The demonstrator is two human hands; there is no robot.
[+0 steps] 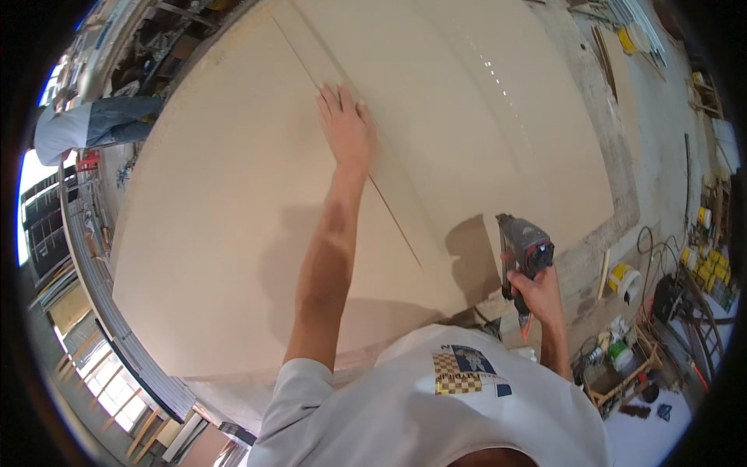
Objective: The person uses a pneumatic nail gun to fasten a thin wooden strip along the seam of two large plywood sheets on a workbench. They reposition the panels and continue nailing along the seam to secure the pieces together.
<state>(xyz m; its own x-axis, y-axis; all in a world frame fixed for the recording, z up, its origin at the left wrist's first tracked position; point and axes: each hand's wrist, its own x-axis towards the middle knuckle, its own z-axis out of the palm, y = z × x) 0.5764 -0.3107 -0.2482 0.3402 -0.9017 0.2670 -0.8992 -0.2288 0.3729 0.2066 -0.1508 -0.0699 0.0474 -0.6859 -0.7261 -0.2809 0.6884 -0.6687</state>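
Observation:
A large pale board [210, 179] spreads out in front of me. My left hand [348, 128] lies flat on it, fingers stretched and slightly spread. Under that hand runs a thin dark straight line [393, 222]; whether it is a narrow strip or a gap, I cannot tell. At the right, near the board's close edge, my right hand [537, 294] is wrapped round the handle of a black and grey nail gun [526, 243]. The gun is held up with its nose away from me, an orange hose fitting at its lower end. Its shadow falls on the board to its left.
A person in a white top and jeans [109, 124] is at the far left. Yellow and white buckets [624, 282], cables and a wooden crate [634, 373] stand on the right-hand floor. Long metal profiles [140, 350] lie along the left. Small bright dashes mark the board's far right.

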